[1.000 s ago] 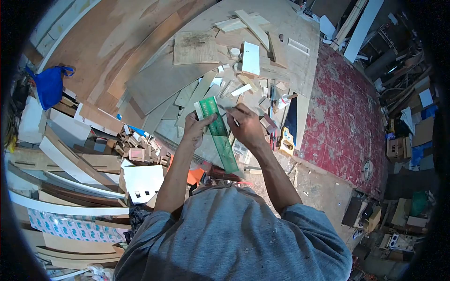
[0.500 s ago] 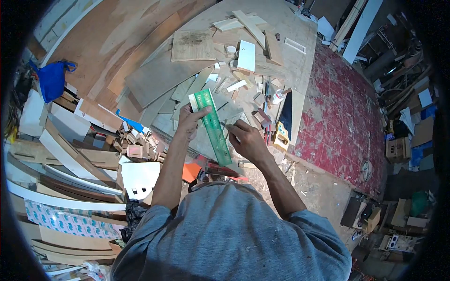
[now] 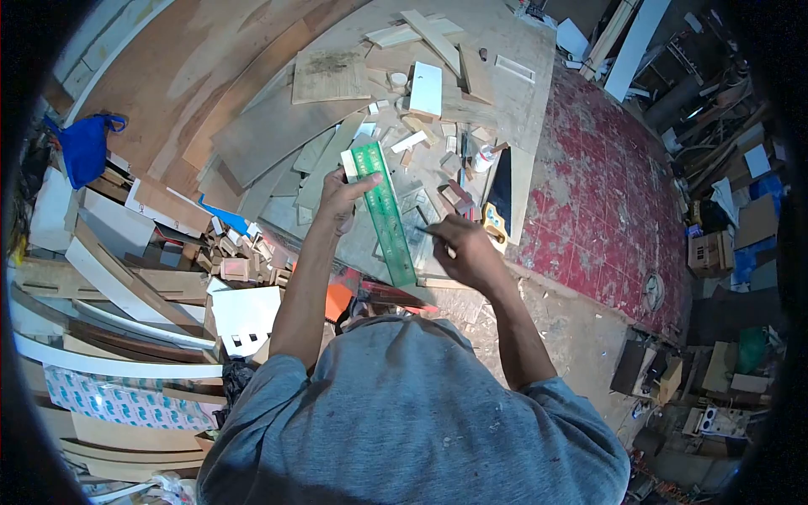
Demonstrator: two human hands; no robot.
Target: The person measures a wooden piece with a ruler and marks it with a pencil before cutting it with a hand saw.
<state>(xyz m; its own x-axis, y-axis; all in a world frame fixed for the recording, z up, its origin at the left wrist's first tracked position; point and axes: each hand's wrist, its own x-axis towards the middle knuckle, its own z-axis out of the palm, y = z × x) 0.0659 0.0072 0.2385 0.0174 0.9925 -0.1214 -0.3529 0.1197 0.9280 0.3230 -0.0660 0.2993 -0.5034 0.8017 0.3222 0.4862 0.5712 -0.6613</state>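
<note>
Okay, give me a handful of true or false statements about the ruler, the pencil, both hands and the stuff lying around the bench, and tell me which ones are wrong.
1. The left hand presses on the green ruler. True.
2. The right hand holds a hammer. False: it holds a thin pencil beside the ruler.
3. The ruler is red. False: it is green.
4. A handsaw lies right of the ruler. True.
5. A blue bag lies at the far left. True.

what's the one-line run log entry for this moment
left hand: pressing green ruler flat on wood panel | right hand: holding pencil, tip beside the ruler's edge | handsaw: lying right of the panel
</note>
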